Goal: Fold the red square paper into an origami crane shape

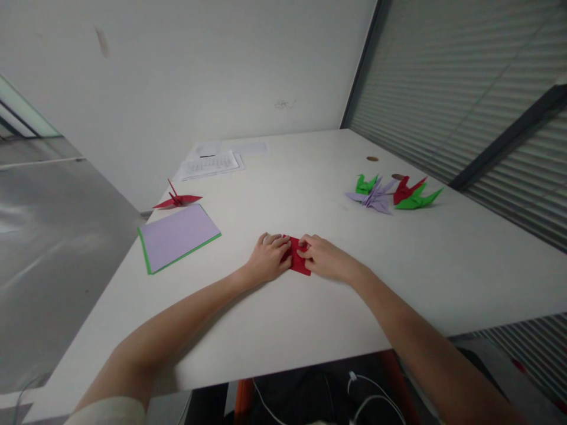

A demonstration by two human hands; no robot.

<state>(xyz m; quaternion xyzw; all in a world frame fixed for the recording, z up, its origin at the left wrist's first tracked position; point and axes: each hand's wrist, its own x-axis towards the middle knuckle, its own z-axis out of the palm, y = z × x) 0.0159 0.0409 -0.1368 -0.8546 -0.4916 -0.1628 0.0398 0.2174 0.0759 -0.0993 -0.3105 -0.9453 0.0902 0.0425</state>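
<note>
A folded piece of red origami paper (300,263) lies on the white table in front of me, partly covered by my fingers. My left hand (268,258) holds down its left side with bent fingers. From the other side, my right hand (326,258) grips the paper's right part between thumb and fingers. How the folds run under the fingertips is too small to tell.
A stack of lilac and green paper sheets (179,237) lies at left, with a red paper crane (178,200) behind it. Printed sheets (210,165) are farther back. At right stand a lilac paper crane (375,197) and several green and red ones (416,200).
</note>
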